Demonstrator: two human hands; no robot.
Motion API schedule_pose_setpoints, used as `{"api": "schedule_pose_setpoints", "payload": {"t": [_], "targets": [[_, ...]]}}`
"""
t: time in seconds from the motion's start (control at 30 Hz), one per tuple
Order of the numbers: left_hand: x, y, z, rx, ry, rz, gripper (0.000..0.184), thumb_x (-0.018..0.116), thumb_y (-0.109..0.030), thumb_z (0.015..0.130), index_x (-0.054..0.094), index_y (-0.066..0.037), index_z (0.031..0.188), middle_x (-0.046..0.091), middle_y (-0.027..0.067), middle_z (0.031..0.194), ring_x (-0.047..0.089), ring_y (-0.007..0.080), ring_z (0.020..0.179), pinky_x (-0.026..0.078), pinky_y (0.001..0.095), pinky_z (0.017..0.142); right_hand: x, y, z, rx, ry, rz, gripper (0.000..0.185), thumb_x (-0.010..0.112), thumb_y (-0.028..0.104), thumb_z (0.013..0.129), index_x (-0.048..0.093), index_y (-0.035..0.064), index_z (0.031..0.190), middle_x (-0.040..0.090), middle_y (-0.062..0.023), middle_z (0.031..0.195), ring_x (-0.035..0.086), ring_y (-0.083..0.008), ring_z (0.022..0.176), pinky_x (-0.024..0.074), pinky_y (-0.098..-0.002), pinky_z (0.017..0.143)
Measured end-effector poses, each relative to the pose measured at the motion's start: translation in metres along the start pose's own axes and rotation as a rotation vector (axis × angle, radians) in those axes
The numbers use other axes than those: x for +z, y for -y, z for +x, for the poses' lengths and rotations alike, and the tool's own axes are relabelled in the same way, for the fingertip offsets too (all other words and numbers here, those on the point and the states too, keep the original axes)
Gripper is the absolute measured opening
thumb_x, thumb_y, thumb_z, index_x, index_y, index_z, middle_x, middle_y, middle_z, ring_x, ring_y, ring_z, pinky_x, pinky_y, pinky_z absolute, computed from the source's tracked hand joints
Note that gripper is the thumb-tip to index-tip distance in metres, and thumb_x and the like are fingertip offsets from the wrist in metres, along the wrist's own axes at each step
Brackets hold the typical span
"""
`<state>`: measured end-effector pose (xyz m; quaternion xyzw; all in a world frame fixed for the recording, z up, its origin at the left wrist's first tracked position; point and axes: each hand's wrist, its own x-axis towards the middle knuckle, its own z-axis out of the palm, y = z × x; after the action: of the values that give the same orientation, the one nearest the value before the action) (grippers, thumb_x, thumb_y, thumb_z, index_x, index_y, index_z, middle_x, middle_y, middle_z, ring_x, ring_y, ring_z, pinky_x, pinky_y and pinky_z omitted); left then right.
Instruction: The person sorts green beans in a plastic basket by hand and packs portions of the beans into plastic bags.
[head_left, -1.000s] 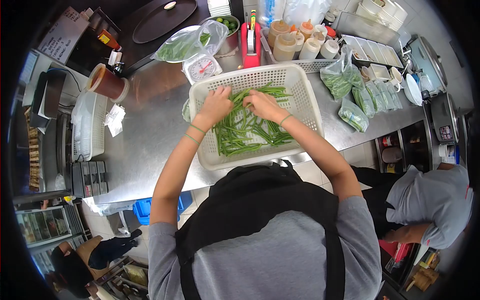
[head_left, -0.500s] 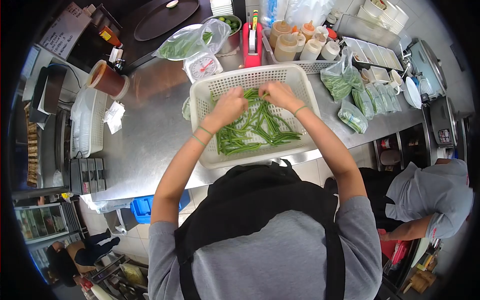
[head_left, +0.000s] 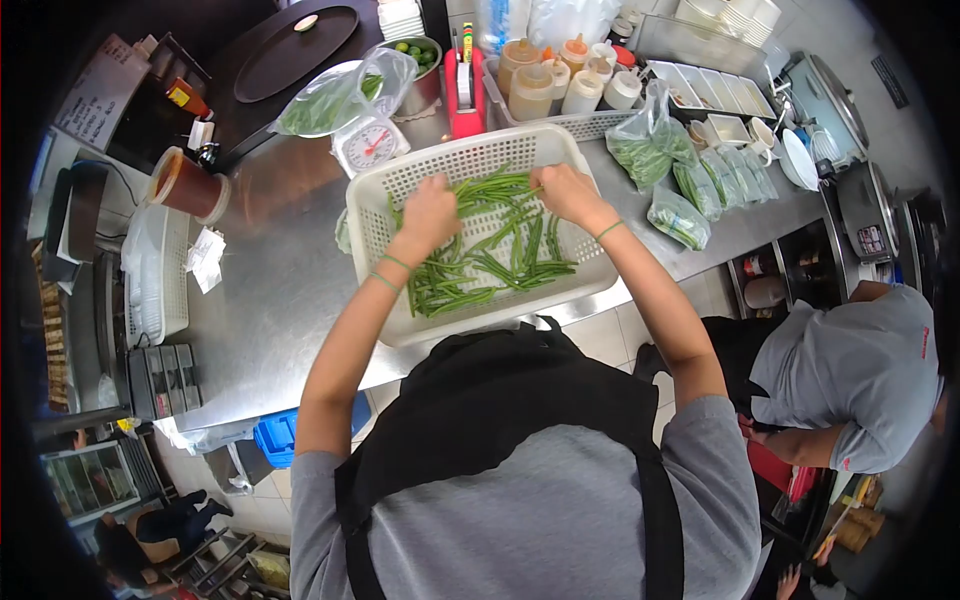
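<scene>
A white perforated plastic basket (head_left: 598, 268) sits in front of me on the steel counter, with long green beans (head_left: 500, 275) strewn over its bottom. My left hand (head_left: 432, 213) is in the basket's left part, fingers curled round beans at one end of a loose bunch. Across from it, my right hand (head_left: 568, 190) pinches beans at the bunch's other end, near the right wall. Both sets of fingertips are partly hidden by the hands. Green bands circle both wrists.
Behind the basket stand a dial scale (head_left: 370, 145) bearing a bag of greens, a red tape dispenser (head_left: 464, 95) and sauce bottles (head_left: 530, 92). Bagged greens (head_left: 680, 218) lie to the right. A sauce tub (head_left: 185, 185) is at left. A co-worker (head_left: 850, 375) stands at right.
My left hand has shifted slightly downward and away from the right one. The beans between the hands lie more lined up. The whole view has moved a little.
</scene>
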<state>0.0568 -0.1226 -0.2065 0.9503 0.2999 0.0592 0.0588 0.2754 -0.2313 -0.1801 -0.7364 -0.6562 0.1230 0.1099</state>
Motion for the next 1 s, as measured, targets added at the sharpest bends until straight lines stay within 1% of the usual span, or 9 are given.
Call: {"api": "schedule_pose_setpoints", "payload": {"t": [0.07,0.17,0.37,0.47,0.57,0.8,0.87,0.97,1.0], "targets": [[-0.011,0.011,0.001,-0.041,-0.043,0.078,0.025,0.071,-0.015,0.063,0.065,-0.001,0.083,0.05,0.012,0.104,0.049,0.0304,0.106,0.049,0.0448,0.08,0.01,-0.007,0.001,-0.117,0.208,0.064,0.017,0.061,0.01,0.075,0.069,0.0071,0.089,0.068,-0.0152,0.087,0.065,-0.0348,0.077,0.0506,-0.0423,0.069],[-0.017,0.017,0.0,-0.051,-0.118,0.048,0.028,0.07,-0.013,0.063,0.063,-0.004,0.089,0.05,0.0116,0.1,0.049,0.0319,0.104,0.048,0.044,0.08,0.025,-0.001,-0.005,-0.305,0.876,0.346,0.026,0.067,0.013,0.072,0.07,0.0102,0.097,0.068,-0.0128,0.09,0.065,-0.0332,0.079,0.0504,-0.0412,0.069],[-0.016,-0.003,-0.03,0.384,0.426,-0.375,0.028,0.072,-0.018,0.069,0.058,-0.01,0.091,0.049,0.0114,0.096,0.051,0.0301,0.099,0.042,0.0375,0.086,0.03,-0.001,-0.015,-0.214,0.222,0.245,0.04,0.072,0.015,0.067,0.066,0.0146,0.107,0.067,-0.0094,0.093,0.063,-0.029,0.081,0.0491,-0.0355,0.072],[-0.019,-0.014,-0.042,0.311,0.604,-0.343,0.031,0.076,-0.027,0.068,0.059,-0.009,0.088,0.051,0.0094,0.096,0.05,0.0296,0.101,0.043,0.038,0.084,0.018,0.005,-0.016,-0.121,0.494,0.086,0.04,0.074,0.018,0.065,0.064,0.0154,0.104,0.067,-0.0083,0.092,0.063,-0.0291,0.082,0.0489,-0.0373,0.071],[-0.014,-0.023,-0.051,0.291,0.592,-0.185,0.027,0.073,-0.025,0.067,0.059,-0.009,0.083,0.057,0.0084,0.09,0.056,0.0288,0.093,0.046,0.04,0.077,0.018,0.026,-0.04,-0.171,0.582,-0.023,0.033,0.076,0.021,0.065,0.062,0.0089,0.092,0.066,-0.011,0.085,0.063,-0.0303,0.085,0.0498,-0.0399,0.072],[-0.01,-0.005,-0.033,0.129,0.016,-0.146,0.005,0.06,-0.007,0.071,0.06,-0.007,0.076,0.062,0.0082,0.075,0.062,0.027,0.073,0.049,0.0397,0.063,0.009,0.024,-0.027,-0.054,0.011,-0.044,0.018,0.067,0.014,0.069,0.062,0.0066,0.085,0.065,-0.0136,0.08,0.063,-0.0313,0.082,0.049,-0.0408,0.07],[-0.022,0.0,-0.032,0.143,-0.01,-0.251,0.01,0.059,-0.005,0.072,0.062,-0.007,0.081,0.062,0.0088,0.074,0.062,0.0264,0.074,0.049,0.0395,0.064,0.01,0.019,-0.028,-0.177,0.26,0.047,0.016,0.065,0.011,0.07,0.066,0.0086,0.086,0.067,-0.0103,0.084,0.064,-0.0302,0.082,0.0491,-0.0401,0.07],[-0.021,0.008,-0.033,0.475,0.517,-0.626,0.02,0.057,-0.004,0.073,0.065,-0.008,0.092,0.062,0.0096,0.073,0.061,0.0273,0.073,0.048,0.0394,0.062,0.022,0.021,-0.036,-0.276,0.667,0.158,0.019,0.064,0.01,0.071,0.069,0.0096,0.09,0.068,-0.0096,0.09,0.064,-0.0282,0.085,0.049,-0.0379,0.074],[-0.023,0.006,-0.036,0.42,0.566,-0.579,0.023,0.057,-0.004,0.074,0.064,-0.008,0.095,0.062,0.0098,0.072,0.061,0.0271,0.072,0.048,0.0388,0.062,0.027,0.021,-0.037,-0.294,0.806,0.188,0.02,0.063,0.009,0.072,0.069,0.0096,0.091,0.068,-0.0101,0.092,0.064,-0.0274,0.086,0.0489,-0.0369,0.076]]}}
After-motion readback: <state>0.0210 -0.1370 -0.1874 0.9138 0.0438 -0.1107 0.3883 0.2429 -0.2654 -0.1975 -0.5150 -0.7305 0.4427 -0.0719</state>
